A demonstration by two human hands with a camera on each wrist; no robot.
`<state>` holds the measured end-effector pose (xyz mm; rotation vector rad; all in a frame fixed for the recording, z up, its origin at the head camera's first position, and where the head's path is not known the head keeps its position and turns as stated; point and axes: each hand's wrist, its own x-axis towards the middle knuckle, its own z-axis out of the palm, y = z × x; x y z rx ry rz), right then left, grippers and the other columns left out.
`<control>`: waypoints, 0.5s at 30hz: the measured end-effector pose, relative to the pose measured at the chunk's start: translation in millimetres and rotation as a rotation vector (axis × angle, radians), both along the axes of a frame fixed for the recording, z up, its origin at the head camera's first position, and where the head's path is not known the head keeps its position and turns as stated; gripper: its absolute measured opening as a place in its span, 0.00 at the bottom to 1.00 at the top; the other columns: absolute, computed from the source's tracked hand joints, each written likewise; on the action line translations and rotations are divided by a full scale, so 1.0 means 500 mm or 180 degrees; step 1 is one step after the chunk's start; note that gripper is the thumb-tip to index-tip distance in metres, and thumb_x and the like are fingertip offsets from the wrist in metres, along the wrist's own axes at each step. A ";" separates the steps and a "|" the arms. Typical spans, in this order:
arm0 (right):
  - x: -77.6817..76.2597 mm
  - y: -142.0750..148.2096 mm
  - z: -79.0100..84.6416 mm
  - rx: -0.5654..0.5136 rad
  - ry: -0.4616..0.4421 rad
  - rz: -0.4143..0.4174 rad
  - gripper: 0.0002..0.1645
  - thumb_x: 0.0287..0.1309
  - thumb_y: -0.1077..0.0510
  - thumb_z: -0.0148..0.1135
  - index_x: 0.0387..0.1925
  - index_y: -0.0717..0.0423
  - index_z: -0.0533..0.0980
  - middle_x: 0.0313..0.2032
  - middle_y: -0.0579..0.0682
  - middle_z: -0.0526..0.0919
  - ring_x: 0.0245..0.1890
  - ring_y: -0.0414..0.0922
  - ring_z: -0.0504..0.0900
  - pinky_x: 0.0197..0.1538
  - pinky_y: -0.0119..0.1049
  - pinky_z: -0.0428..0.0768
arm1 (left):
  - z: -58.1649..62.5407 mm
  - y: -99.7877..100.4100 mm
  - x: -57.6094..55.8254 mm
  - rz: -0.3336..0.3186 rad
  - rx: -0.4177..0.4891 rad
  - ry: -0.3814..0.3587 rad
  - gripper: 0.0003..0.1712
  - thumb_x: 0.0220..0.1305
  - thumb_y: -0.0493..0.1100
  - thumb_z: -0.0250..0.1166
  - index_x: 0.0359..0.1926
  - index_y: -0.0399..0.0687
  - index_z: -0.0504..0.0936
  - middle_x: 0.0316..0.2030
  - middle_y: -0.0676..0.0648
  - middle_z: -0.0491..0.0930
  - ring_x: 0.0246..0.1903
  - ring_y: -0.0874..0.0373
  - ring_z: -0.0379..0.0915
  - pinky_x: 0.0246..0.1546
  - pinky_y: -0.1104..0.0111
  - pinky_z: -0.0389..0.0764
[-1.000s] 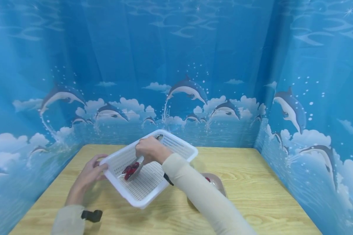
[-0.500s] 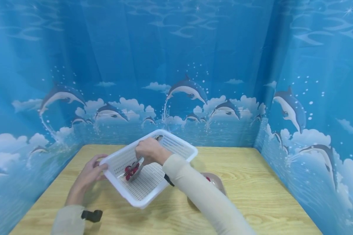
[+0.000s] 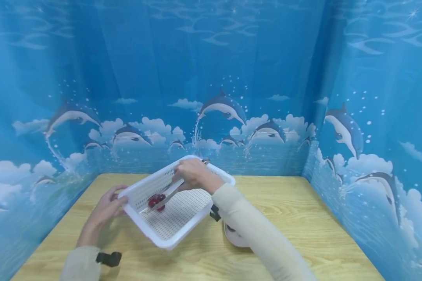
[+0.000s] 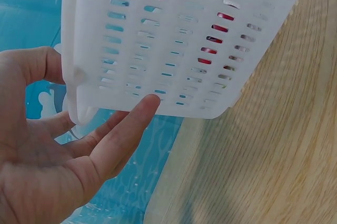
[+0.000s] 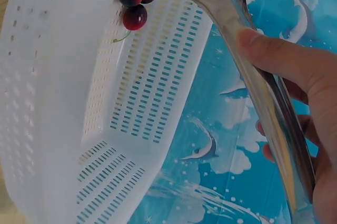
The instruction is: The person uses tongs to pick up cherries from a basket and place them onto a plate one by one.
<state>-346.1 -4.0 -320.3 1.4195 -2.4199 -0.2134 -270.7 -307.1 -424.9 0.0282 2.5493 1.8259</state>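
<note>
A white perforated plastic basket is held tilted over the table. My left hand grips its left corner; in the left wrist view, fingers reach the rim and underside of the basket. Inside lie a few dark red cherries, three of them with green stems partly showing in the right wrist view, the lowest cherry nearest the camera. My right hand holds metal tongs over the basket. The slotted end of the tongs appears apart from the cherries; its tip is cut off in that view.
A small tan bowl sits on the wood-grain table, right of the basket and largely hidden by my right sleeve. Blue dolphin-print curtains enclose the table's back and sides.
My right hand and the tongs have drawn right and slightly up from the cherries, which have shifted a little in the basket. The left hand and basket stay nearly still.
</note>
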 end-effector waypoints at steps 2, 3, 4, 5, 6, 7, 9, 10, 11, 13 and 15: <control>0.000 0.012 -0.001 -0.0094 -0.0044 0.0026 0.18 0.52 0.39 0.78 0.45 0.36 0.89 0.45 0.40 0.90 0.44 0.40 0.84 0.42 0.30 0.85 | 0.000 0.000 0.000 -0.0001 0.0011 -0.0006 0.37 0.74 0.38 0.55 0.77 0.32 0.52 0.64 0.21 0.68 0.52 0.50 0.81 0.52 0.56 0.91; 0.000 0.018 0.000 -0.0126 -0.0059 0.0037 0.19 0.52 0.40 0.78 0.45 0.37 0.89 0.45 0.40 0.90 0.43 0.40 0.84 0.41 0.29 0.85 | 0.000 0.000 0.000 0.0000 0.0008 -0.0014 0.37 0.75 0.38 0.54 0.77 0.33 0.52 0.64 0.21 0.68 0.53 0.50 0.81 0.52 0.56 0.91; 0.001 0.024 0.000 -0.0144 -0.0074 0.0034 0.19 0.52 0.40 0.78 0.46 0.36 0.89 0.45 0.40 0.90 0.44 0.40 0.84 0.39 0.29 0.84 | 0.001 0.000 -0.001 -0.0003 0.0001 -0.0016 0.37 0.75 0.38 0.54 0.78 0.33 0.51 0.65 0.21 0.67 0.53 0.49 0.81 0.52 0.56 0.91; 0.001 0.030 0.000 -0.0161 -0.0094 0.0031 0.19 0.52 0.40 0.78 0.46 0.37 0.89 0.46 0.40 0.90 0.44 0.40 0.84 0.39 0.29 0.84 | 0.001 0.000 -0.001 -0.0004 -0.0004 -0.0019 0.37 0.75 0.38 0.54 0.78 0.33 0.51 0.65 0.21 0.67 0.53 0.49 0.81 0.52 0.56 0.91; 0.002 0.035 0.001 -0.0171 -0.0117 0.0027 0.19 0.52 0.40 0.78 0.46 0.37 0.89 0.46 0.40 0.90 0.45 0.40 0.84 0.38 0.28 0.84 | 0.001 0.000 -0.001 -0.0008 -0.0006 -0.0020 0.37 0.75 0.39 0.54 0.78 0.33 0.51 0.65 0.21 0.67 0.54 0.48 0.81 0.52 0.57 0.91; 0.004 0.040 0.002 -0.0183 -0.0141 0.0026 0.19 0.52 0.41 0.78 0.47 0.37 0.89 0.46 0.40 0.90 0.45 0.40 0.84 0.38 0.28 0.83 | 0.001 0.000 -0.001 -0.0012 -0.0006 -0.0022 0.37 0.75 0.38 0.54 0.78 0.33 0.51 0.65 0.21 0.67 0.54 0.48 0.81 0.52 0.57 0.91; 0.008 0.050 0.005 -0.0198 -0.0172 0.0025 0.20 0.52 0.41 0.78 0.47 0.38 0.89 0.47 0.41 0.90 0.46 0.41 0.85 0.35 0.27 0.82 | 0.000 0.001 -0.001 -0.0008 0.0009 -0.0026 0.37 0.75 0.38 0.54 0.78 0.33 0.51 0.66 0.21 0.67 0.55 0.47 0.81 0.52 0.57 0.91; 0.010 0.054 0.006 -0.0202 -0.0192 0.0016 0.20 0.53 0.41 0.78 0.47 0.38 0.89 0.48 0.42 0.90 0.47 0.41 0.85 0.36 0.27 0.83 | 0.000 0.001 0.000 -0.0011 0.0007 -0.0023 0.37 0.75 0.38 0.54 0.78 0.33 0.51 0.66 0.21 0.66 0.55 0.47 0.81 0.52 0.56 0.91; 0.012 0.058 0.007 -0.0220 -0.0227 0.0017 0.20 0.52 0.41 0.78 0.47 0.39 0.89 0.48 0.42 0.90 0.47 0.41 0.84 0.36 0.26 0.82 | 0.000 0.001 -0.001 -0.0009 0.0002 -0.0024 0.37 0.75 0.38 0.54 0.78 0.33 0.51 0.66 0.21 0.66 0.55 0.47 0.81 0.52 0.56 0.91; 0.016 0.064 0.009 -0.0251 -0.0265 0.0022 0.20 0.53 0.42 0.78 0.48 0.39 0.89 0.48 0.43 0.90 0.47 0.41 0.84 0.34 0.25 0.81 | -0.001 0.001 -0.001 -0.0002 0.0000 -0.0032 0.37 0.75 0.38 0.54 0.78 0.33 0.51 0.66 0.21 0.66 0.55 0.45 0.80 0.53 0.56 0.91; 0.020 0.070 0.010 -0.0274 -0.0269 0.0007 0.20 0.53 0.42 0.78 0.48 0.38 0.89 0.48 0.43 0.90 0.47 0.40 0.83 0.32 0.23 0.77 | -0.001 0.001 -0.001 0.0004 -0.0011 -0.0033 0.37 0.75 0.38 0.54 0.78 0.34 0.51 0.67 0.21 0.66 0.56 0.44 0.80 0.53 0.55 0.91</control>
